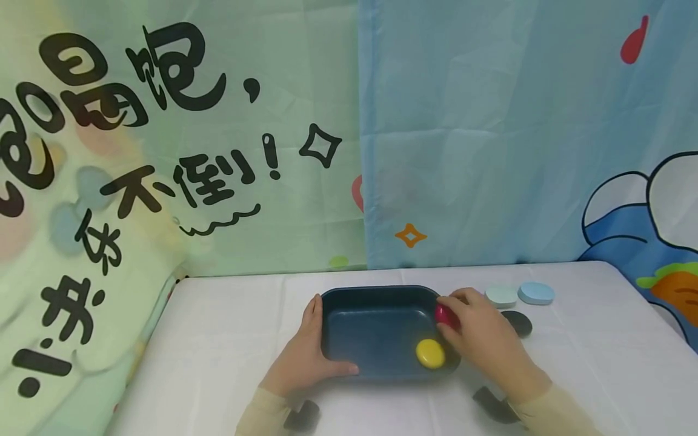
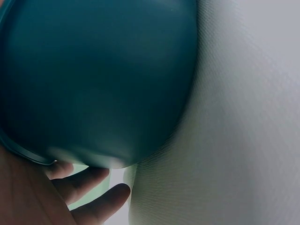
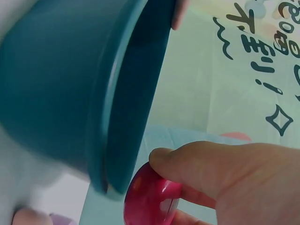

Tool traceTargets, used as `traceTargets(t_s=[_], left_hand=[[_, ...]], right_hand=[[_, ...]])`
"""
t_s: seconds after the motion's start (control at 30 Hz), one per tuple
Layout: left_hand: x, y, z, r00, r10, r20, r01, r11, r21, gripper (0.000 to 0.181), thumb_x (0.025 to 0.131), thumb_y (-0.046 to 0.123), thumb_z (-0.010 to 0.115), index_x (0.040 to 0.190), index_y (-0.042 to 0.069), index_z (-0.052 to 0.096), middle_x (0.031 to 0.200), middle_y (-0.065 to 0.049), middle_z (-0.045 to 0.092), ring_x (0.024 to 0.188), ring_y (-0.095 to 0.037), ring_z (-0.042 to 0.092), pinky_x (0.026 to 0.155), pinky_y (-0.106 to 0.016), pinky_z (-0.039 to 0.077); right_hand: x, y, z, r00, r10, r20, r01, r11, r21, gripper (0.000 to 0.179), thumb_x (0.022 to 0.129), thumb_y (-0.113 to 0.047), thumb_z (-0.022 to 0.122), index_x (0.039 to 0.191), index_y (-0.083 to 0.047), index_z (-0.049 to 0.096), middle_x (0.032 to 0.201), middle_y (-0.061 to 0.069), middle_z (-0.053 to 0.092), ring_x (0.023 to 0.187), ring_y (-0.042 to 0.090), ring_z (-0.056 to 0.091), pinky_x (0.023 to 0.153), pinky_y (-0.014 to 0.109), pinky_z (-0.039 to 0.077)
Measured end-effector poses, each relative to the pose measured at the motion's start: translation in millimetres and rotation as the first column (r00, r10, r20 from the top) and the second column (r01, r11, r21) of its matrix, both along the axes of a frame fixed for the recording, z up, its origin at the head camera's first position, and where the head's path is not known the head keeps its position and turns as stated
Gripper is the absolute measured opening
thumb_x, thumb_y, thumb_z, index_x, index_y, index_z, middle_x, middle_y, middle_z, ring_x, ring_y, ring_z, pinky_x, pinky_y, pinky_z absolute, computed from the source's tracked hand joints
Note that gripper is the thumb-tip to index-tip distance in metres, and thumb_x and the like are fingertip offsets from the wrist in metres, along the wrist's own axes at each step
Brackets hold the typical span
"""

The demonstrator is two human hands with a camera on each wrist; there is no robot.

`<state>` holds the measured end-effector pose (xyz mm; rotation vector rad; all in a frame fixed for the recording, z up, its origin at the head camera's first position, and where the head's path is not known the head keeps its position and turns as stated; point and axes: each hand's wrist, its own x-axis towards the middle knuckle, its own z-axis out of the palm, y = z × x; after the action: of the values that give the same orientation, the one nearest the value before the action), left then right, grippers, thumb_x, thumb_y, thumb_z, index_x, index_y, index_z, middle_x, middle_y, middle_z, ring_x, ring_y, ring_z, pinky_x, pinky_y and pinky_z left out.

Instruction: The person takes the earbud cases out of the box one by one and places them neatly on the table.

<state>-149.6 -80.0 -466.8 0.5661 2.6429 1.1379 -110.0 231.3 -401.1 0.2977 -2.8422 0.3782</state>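
A dark blue rectangular basin (image 1: 376, 330) with rounded corners is on the white table. My left hand (image 1: 308, 351) grips its left end, thumb over the near rim and fingers along the side. Seen from the left wrist, those fingers (image 2: 82, 183) lie against the basin's outer wall. Between thumb and fingers, my right hand (image 1: 485, 339) pinches a glossy red rounded disc (image 3: 150, 197) at the basin's right rim. A smooth yellow oval piece (image 1: 430, 353) lies inside the basin, near its front right corner.
Behind my right hand, a pale green oval piece (image 1: 500, 296) and a light blue one (image 1: 537, 293) lie on the white tabletop (image 1: 218, 339). A dark grey oval (image 1: 518, 324) shows partly behind that hand. Printed cloth (image 1: 272, 212) hangs along the table's back edge.
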Motion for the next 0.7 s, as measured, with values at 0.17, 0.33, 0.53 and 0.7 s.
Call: traceTargets(t_s=[0.17, 0.33, 0.53, 0.7], left_hand=[[0.1, 0.2, 0.1, 1.000, -0.001, -0.004, 0.001, 1.000, 0.003, 0.140, 0.069, 0.065, 0.083, 0.161, 0.012, -0.008, 0.169, -0.012, -0.002, 0.143, -0.034, 0.036, 0.107, -0.049, 0.042], [-0.1, -0.2, -0.1, 1.000, -0.004, -0.004, 0.004, 1.000, 0.009, 0.140, 0.069, 0.064, 0.084, 0.161, 0.012, -0.008, 0.168, -0.012, -0.002, 0.145, -0.033, 0.034, 0.108, -0.049, 0.041], [-0.3, -0.5, -0.2, 1.000, -0.008, 0.006, 0.008, 1.000, 0.009, 0.141, 0.069, 0.063, 0.084, 0.161, 0.012, -0.009, 0.169, -0.011, -0.003, 0.147, -0.032, 0.030, 0.109, -0.048, 0.039], [-0.2, -0.6, 1.0, 1.000, -0.005, -0.001, 0.005, 1.000, 0.015, 0.141, 0.069, 0.063, 0.084, 0.161, 0.012, -0.009, 0.169, -0.010, -0.002, 0.147, -0.031, 0.029, 0.110, -0.049, 0.038]], right_hand=[[6.9, 8.7, 1.8, 0.999, -0.032, 0.010, 0.032, 0.999, -0.013, 0.044, 0.076, -0.012, 0.087, 0.114, 0.003, 0.071, 0.111, 0.022, 0.062, 0.101, 0.040, 0.061, 0.082, 0.056, 0.056], [13.0, 16.5, 0.6, 0.998, -0.065, 0.018, 0.065, 0.998, -0.002, 0.043, 0.077, -0.015, 0.087, 0.113, 0.003, 0.071, 0.105, 0.021, 0.062, 0.092, 0.037, 0.062, 0.080, 0.055, 0.056], [19.3, 25.5, -4.5, 0.988, -0.125, 0.085, 0.124, 0.992, 0.014, 0.048, 0.078, -0.019, 0.087, 0.117, 0.004, 0.070, 0.109, 0.028, 0.061, 0.095, 0.042, 0.060, 0.081, 0.057, 0.055], [23.7, 29.6, -7.6, 0.973, -0.169, 0.159, 0.166, 0.986, 0.032, 0.055, 0.078, -0.023, 0.088, 0.122, 0.003, 0.068, 0.115, 0.032, 0.060, 0.100, 0.046, 0.058, 0.082, 0.060, 0.053]])
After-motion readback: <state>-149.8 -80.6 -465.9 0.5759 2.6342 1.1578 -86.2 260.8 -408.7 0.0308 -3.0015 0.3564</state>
